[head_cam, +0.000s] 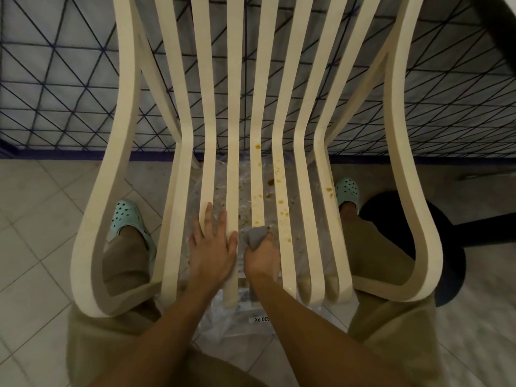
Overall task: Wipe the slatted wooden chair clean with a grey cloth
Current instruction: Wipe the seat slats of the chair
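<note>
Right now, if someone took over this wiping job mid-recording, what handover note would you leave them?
Left hand: open, flat on the left seat slats, bracing.
Right hand: grips the bunched grey cloth, pressed on a middle slat near the front of the chair.
Done: the left slats look clean.
Left: brown stains dot the middle and right slats, up to the seat bend. A spattered plastic sheet lies beneath.

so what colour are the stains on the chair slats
Orange-brown stains, clearest in the head view.
</note>
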Demonstrator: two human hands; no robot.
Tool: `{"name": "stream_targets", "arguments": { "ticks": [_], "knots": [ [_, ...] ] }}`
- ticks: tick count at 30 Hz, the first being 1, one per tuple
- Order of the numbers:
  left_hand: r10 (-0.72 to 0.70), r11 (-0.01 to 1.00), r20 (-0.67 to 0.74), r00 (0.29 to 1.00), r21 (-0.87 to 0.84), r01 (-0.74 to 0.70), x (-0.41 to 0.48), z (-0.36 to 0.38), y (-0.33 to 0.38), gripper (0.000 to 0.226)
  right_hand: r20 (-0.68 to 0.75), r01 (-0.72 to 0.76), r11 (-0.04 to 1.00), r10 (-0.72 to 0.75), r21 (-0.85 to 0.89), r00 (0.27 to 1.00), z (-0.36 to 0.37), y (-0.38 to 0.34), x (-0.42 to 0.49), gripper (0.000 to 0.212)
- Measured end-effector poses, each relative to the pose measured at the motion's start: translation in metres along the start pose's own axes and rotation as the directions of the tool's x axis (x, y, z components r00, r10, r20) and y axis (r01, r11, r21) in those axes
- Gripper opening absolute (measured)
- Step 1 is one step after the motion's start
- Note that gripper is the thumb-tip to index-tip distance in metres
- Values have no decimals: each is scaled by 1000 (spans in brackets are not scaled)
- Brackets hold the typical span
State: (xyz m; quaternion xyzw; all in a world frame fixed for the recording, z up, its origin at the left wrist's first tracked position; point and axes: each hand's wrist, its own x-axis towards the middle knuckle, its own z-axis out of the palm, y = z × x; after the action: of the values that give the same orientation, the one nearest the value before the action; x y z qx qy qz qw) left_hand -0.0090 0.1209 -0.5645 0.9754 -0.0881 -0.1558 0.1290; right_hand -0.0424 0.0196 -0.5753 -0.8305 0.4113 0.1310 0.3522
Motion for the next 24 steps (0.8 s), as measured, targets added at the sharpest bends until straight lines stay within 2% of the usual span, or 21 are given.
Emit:
{"name": "stream_targets", "arguments": {
  "ticks": [11,24],
  "knots": [
    [30,997,-9,999,64,-30,-2,1,1,61,-14,48,999,-48,21,999,-4,-4,7,26],
    [-19,998,11,1000,57,18,0,0,7,62,-16,56,998,-55,37,998,-3,-4,7,30]
  ]
}}
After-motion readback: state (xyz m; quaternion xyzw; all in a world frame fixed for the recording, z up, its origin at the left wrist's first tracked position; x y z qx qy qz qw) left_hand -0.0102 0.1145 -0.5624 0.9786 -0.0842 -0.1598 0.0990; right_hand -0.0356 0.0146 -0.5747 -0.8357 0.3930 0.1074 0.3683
